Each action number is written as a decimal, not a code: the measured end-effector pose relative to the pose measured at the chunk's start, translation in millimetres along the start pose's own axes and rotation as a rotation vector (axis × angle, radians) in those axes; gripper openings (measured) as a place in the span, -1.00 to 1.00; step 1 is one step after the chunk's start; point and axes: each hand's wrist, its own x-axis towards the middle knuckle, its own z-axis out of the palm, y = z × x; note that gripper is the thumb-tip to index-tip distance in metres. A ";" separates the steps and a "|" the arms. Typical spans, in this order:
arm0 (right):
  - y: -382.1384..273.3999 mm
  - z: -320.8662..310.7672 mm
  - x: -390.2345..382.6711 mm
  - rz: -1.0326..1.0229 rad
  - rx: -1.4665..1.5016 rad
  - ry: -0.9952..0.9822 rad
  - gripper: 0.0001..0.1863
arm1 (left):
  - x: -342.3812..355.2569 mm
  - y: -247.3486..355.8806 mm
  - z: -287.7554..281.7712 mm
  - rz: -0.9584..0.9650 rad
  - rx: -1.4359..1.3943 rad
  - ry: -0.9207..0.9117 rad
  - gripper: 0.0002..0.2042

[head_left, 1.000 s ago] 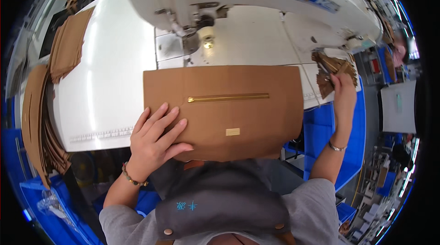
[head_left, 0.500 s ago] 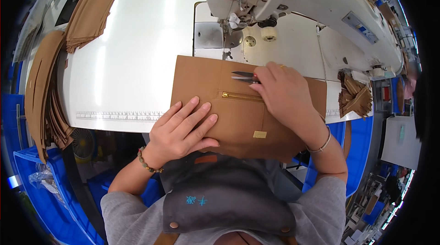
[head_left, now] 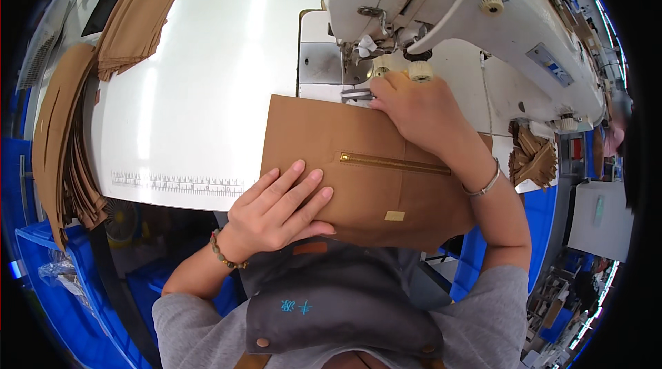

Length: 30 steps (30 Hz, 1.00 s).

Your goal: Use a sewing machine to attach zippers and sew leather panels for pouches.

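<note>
A brown fabric panel (head_left: 303,131) lies over the front of the white table, its near part hanging down by my apron. Set into it are a brass-coloured zipper (head_left: 400,163) and a small yellowish label (head_left: 395,216). My left hand (head_left: 276,207) rests flat on the panel's lower left, fingers stretched and slightly apart. Beyond the panel's far edge, my right hand (head_left: 424,107) is closed round a pair of thread snips (head_left: 356,94). Their blades point left, close together, just in front of the sewing machine's needle area. The fingers hide the handle.
The white sewing machine (head_left: 510,52) overhangs the back right. Stacked brown pieces (head_left: 141,21) lie at the far left, and long brown strips (head_left: 65,114) drape over the table's left edge. A brown bundle (head_left: 534,155) sits at right. Blue bins (head_left: 69,286) stand below.
My right hand has carried the snips away from the zipper, past the panel's far edge. The spread blades have come together. My left hand stays on the panel; the view has shifted slightly.
</note>
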 end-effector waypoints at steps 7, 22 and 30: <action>20.8 -20.1 -45.3 0.246 -0.029 -0.102 -0.82 | 0.0 0.4 -0.8 -0.002 0.003 -0.031 -0.48; 15.5 -15.2 -77.0 0.364 0.296 0.060 -0.56 | 1.9 1.0 1.5 0.045 0.043 -0.054 -0.42; -23.7 -85.5 -116.6 0.232 0.408 0.225 -0.73 | -12.1 -3.2 -2.3 -0.025 -0.092 0.118 -0.44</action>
